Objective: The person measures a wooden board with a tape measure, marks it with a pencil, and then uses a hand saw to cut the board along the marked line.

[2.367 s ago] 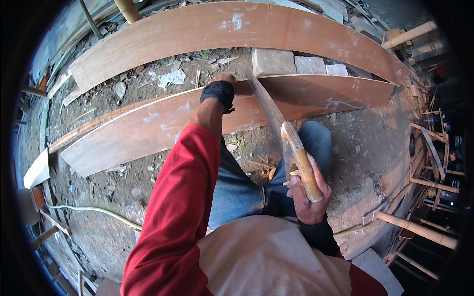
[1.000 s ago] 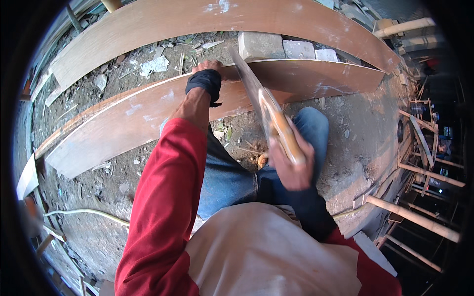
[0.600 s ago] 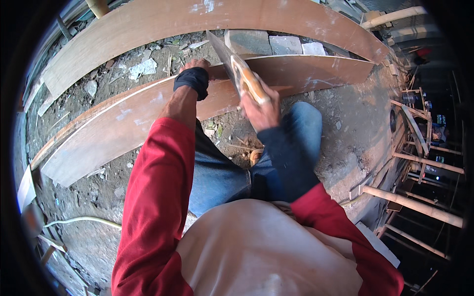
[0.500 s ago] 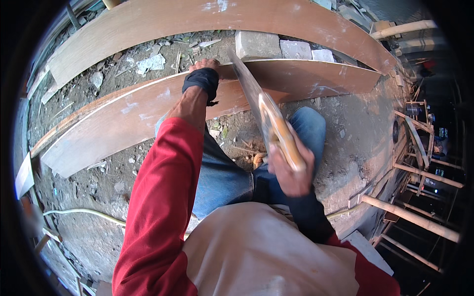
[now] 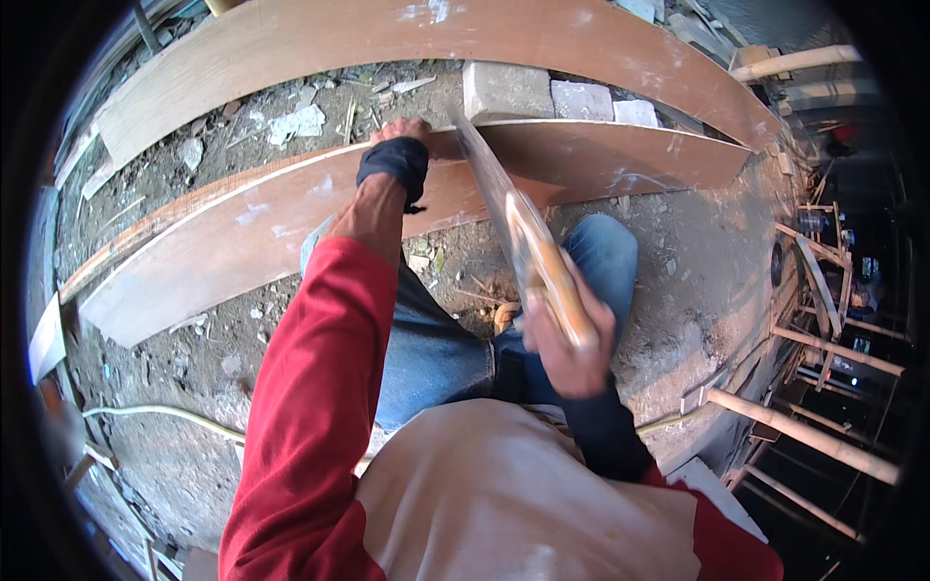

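My right hand (image 5: 570,351) is closed round the wooden handle (image 5: 548,263) of a handsaw, smeared a little by motion. The saw's metal blade (image 5: 487,167) slants away from me across the upper edge of a long reddish-brown plywood board (image 5: 281,218). Left of the blade, my left hand (image 5: 403,130) grips that same edge, its fingers partly hidden behind a dark wrist wrap. The board stands tilted on its long side in front of my knees. How deep the blade sits in the wood I cannot tell.
Beyond lies another long plywood sheet (image 5: 542,34), with pale blocks (image 5: 508,91) between the two boards. Rubble and scraps litter the dirt ground (image 5: 218,373). A pale hose (image 5: 165,411) runs at the left. Wooden poles (image 5: 804,436) form a framework at the right.
My right hand and the saw have shifted slightly back toward me. The left hand keeps its place on the board's edge.
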Tool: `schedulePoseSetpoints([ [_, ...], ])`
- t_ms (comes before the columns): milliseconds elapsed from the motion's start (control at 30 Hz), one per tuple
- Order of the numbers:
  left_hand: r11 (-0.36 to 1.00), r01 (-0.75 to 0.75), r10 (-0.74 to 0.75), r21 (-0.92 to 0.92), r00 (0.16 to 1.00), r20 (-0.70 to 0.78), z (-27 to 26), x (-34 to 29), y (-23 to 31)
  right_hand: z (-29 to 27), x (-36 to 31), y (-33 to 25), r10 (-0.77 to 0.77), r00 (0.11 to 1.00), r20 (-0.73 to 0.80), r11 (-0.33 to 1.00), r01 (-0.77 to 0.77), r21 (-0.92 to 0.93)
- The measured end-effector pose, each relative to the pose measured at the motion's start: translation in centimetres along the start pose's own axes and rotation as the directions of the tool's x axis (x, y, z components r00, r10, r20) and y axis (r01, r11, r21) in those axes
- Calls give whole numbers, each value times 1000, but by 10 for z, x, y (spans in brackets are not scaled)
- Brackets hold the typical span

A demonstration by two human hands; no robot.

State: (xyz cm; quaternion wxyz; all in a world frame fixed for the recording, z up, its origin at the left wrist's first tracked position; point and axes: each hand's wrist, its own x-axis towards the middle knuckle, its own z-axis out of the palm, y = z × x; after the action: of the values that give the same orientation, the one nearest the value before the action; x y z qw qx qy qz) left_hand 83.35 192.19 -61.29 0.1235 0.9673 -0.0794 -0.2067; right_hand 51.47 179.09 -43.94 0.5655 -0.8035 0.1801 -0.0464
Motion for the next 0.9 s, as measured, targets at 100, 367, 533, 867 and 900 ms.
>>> schedulePoseSetpoints([
  [100,997,-62,64,43,997,-44,6,1,-1,-26,-44,-30,138,990,20,989,-137,-50],
  [367,1000,-3,2,-20,1000,-18,2,-9,6,63,155,17,-154,986,66,972,139,187],
  [533,1000,-15,16,-27,1000,11,6,3,1,-25,-26,-26,56,998,24,998,-55,-41],
  [867,1000,5,-4,-24,999,50,1,-17,7,49,131,27,-181,979,91,975,167,146],
  [900,999,-1,1,-33,1000,24,4,-15,6,33,97,8,-103,987,120,985,85,149],
])
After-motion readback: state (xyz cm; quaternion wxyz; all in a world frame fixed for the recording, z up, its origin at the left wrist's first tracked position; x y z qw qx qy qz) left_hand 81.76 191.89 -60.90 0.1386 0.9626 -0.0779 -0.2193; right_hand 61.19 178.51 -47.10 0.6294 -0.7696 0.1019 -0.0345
